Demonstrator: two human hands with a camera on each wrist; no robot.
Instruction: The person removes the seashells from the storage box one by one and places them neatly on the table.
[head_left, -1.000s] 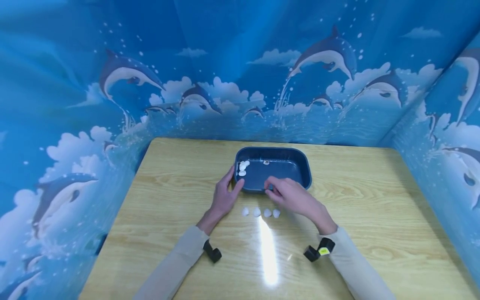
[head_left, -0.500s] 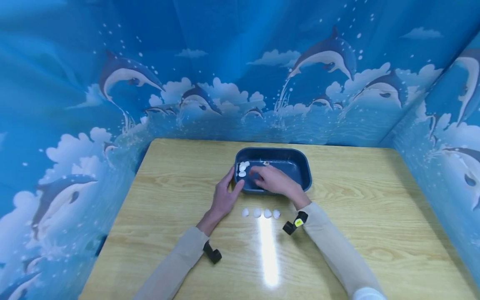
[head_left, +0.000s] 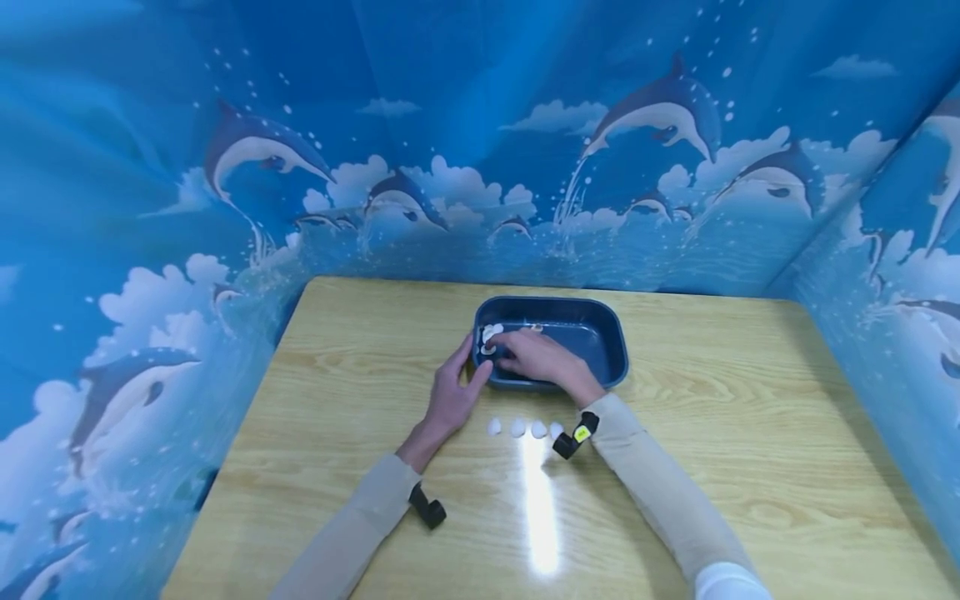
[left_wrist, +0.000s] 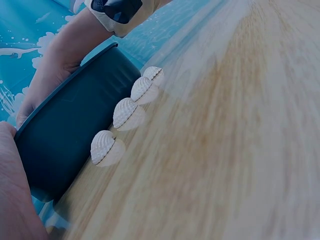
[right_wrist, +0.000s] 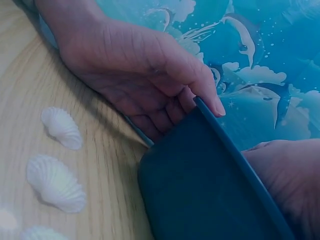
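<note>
A dark blue plastic basin [head_left: 600, 312] stands on the table. My left hand [head_left: 453, 392] holds its near left corner, thumb at the rim and fingers around the outer wall, as the right wrist view shows [right_wrist: 135, 70]. My right hand [head_left: 538, 357] reaches over the front rim into the basin, its index fingertip on a white seashell [head_left: 488, 350] at the left end and its thumb a little apart. More white seashells [head_left: 492, 331] lie beside that one. In the left wrist view the basin wall [left_wrist: 75, 125] hides the right fingertips.
Several ribbed white seashells [left_wrist: 125, 112] form a row on the wooden table [head_left: 360, 367] in front of the basin. A small tan-and-white object [head_left: 537, 327] lies by the basin's back wall. A dolphin-print curtain [head_left: 465, 125] hangs behind the table.
My right hand has moved from the basin's front rim leftward and inward to the seashells at its left end. My left hand and the row on the table have stayed put.
</note>
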